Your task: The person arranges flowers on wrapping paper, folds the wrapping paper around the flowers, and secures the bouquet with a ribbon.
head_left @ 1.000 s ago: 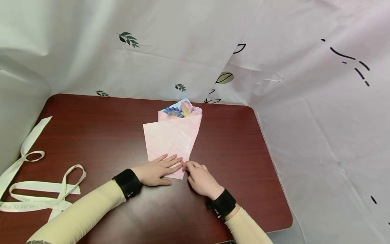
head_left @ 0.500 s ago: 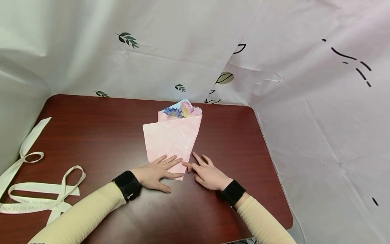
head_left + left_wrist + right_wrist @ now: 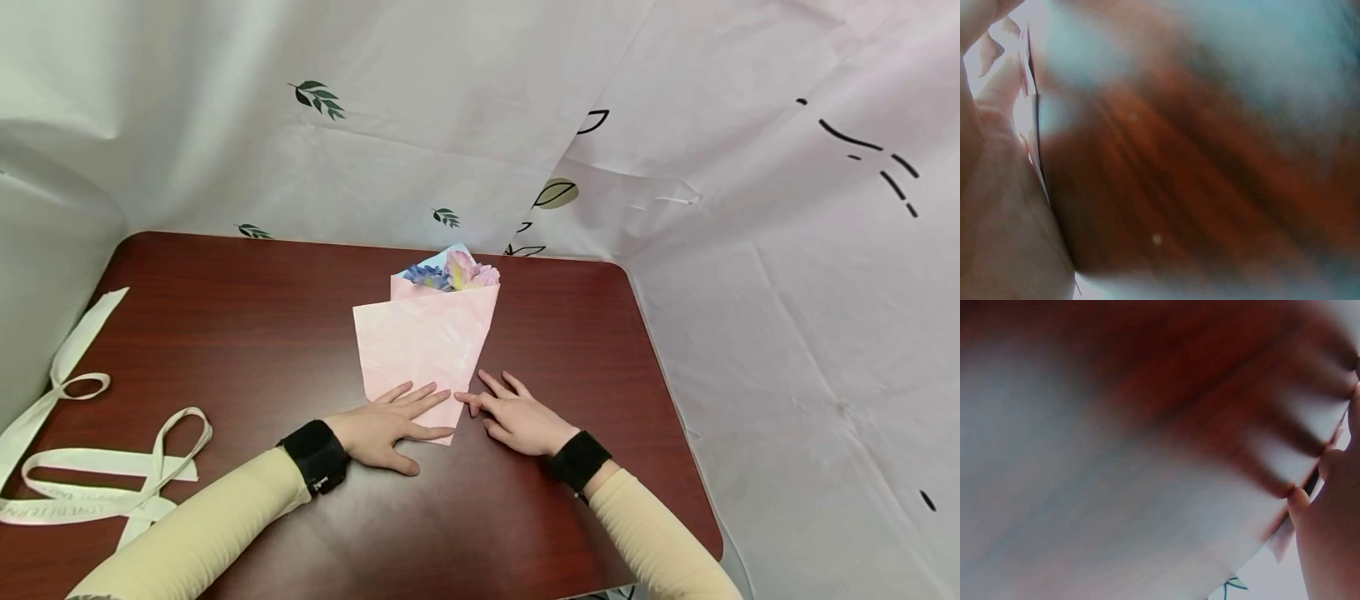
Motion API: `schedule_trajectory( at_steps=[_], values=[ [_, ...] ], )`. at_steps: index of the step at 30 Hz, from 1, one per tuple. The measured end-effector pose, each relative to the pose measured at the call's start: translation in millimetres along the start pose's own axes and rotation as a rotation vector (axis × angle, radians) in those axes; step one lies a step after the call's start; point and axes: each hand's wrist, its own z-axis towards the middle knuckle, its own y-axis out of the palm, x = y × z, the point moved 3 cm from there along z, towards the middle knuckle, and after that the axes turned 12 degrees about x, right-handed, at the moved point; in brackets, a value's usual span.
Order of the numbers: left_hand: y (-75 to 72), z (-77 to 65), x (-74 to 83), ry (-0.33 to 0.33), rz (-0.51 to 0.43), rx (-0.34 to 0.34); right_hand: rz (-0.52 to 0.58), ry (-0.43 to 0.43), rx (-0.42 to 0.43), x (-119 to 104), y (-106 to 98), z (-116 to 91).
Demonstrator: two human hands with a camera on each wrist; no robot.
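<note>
In the head view, a bouquet in pink wrapping paper (image 3: 416,337) lies on the table, its blue and pink flowers (image 3: 453,272) showing at the top opening. Across the lower part of the paper my left hand (image 3: 381,429) rests flat with its fingers spread. My right hand (image 3: 522,421) is at the paper's right edge, index fingertip right at the fold and the other fingers spread over the table. Each wrist view shows its own hand, the left hand (image 3: 1007,187) and the right hand (image 3: 1332,506), close beside the glossy wood.
White ribbon (image 3: 90,458) with printed letters lies in loops at the left of the brown table (image 3: 585,333). Pale curtains (image 3: 390,125) with leaf prints hang behind the table and along its sides.
My right hand's fingers, bunched at the paper's edge before, have spread, and the hand has shifted right and slightly away. My left hand's thumb and fingers have spread wider on the paper.
</note>
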Motion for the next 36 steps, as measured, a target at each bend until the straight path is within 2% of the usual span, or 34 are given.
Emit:
schedule_trajectory(
  at_steps=[5, 12, 20, 24, 29, 36],
  values=[
    [-0.7, 1.4, 0.0, -0.006, -0.006, -0.005, -0.034, -0.016, 0.004, 10.8, -1.3, 2.8],
    [-2.2, 1.7, -0.2, -0.007, -0.009, -0.008, -0.019, 0.018, -0.018, 21.4, -3.9, 4.6],
    [-1.9, 0.5, 0.1, 0.002, 0.007, 0.01, 0.001, 0.23, 0.044, 47.9, -9.6, 13.2],
    [-0.6, -0.1, 0.1, -0.008, 0.002, 0.004, -0.005, 0.256, 0.026, 54.0, -10.6, 19.9],
    [-0.1, 0.5, 0.4, -0.014, 0.009, -0.006, -0.081, 0.294, 0.027, 57.1, -11.9, 30.5],
    [-1.1, 1.2, 2.6, -0.02, 0.0, -0.008, -0.125, 0.351, 0.004, 71.7, -11.2, 41.9]
  ],
)
